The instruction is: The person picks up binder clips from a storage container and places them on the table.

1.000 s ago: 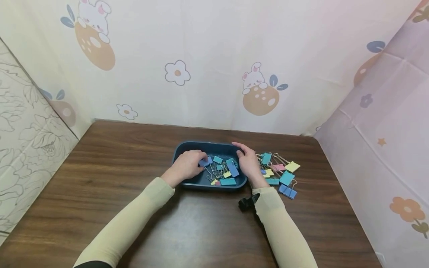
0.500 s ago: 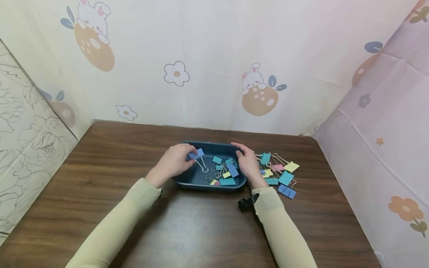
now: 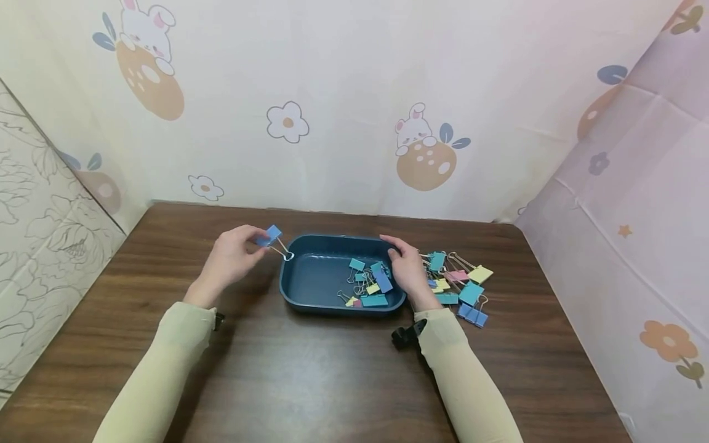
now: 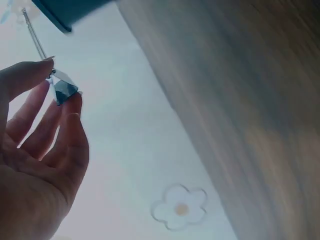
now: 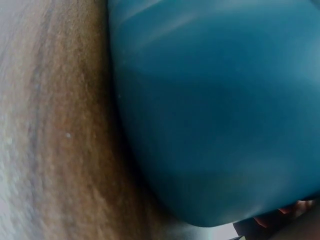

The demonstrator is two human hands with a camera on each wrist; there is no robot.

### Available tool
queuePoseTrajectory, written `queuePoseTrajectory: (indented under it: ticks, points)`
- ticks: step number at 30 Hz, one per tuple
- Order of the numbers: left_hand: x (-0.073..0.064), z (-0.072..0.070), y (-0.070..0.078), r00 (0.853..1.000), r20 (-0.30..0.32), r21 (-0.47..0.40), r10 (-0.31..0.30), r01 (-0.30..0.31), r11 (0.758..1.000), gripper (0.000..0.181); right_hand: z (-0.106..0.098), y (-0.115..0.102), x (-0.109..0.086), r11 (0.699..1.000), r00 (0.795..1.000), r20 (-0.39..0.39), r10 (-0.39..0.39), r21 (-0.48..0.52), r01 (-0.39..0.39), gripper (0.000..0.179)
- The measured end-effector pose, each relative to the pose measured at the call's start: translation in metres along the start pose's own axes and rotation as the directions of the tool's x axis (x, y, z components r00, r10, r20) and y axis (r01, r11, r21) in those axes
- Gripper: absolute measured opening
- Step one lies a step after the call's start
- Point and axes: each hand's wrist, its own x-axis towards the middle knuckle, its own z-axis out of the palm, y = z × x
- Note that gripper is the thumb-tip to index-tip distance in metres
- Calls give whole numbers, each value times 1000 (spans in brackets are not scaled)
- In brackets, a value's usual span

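Observation:
My left hand [image 3: 229,258] pinches a blue binder clip [image 3: 273,234] between thumb and fingertips, just off the tray's left end. The clip's wire handles point toward the tray's rim. In the left wrist view, the thumb and fingers hold that binder clip [image 4: 65,91] by its body. At the right end of the dark blue tray [image 3: 310,280], my right hand [image 3: 408,271] grips the rim, thumb on the inner side. Several teal, blue, yellow and pink binder clips [image 3: 373,300] lie in the tray's right half. The tray's outer wall [image 5: 215,115] fills most of the right wrist view.
A loose pile of binder clips [image 3: 471,293] lies on the wooden table [image 3: 332,369] just right of the tray, partly behind my right hand. A patterned curtain [image 3: 332,160] hangs along the table's back edge. A black wrist-camera mount [image 3: 407,335] sits at my right cuff.
My left hand has lifted the blue binder clip out of the tray's left part and carried it left, past the rim. The right hand has stayed on the tray.

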Motion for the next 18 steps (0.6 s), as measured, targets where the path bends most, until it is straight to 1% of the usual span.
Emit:
queuePoseTrajectory:
  ticks: [3, 7, 13, 15, 18]
  points:
    - [-1, -3, -12, 996, 42, 45, -82, 80, 996, 23, 1, 0, 0, 1000, 1000, -3, -11, -7, 10, 38]
    - [0, -2, -24, 988, 85, 96, -129, 121, 988, 22, 0, 0, 1, 1000, 1000, -6, -19, -13, 19, 38]
    - [2, 5, -34, 972, 162, 142, -169, 146, 979, 23, 0, -1, 1, 1000, 1000, -4, -19, -20, 19, 38]
    - [3, 7, -36, 968, 185, 161, -167, 138, 977, 23, 0, -2, 0, 1000, 1000, -5, -17, -22, 17, 38]
    - [3, 11, -38, 966, 203, 195, -157, 118, 974, 23, 0, -1, -1, 1000, 1000, -5, -18, -19, 18, 38]
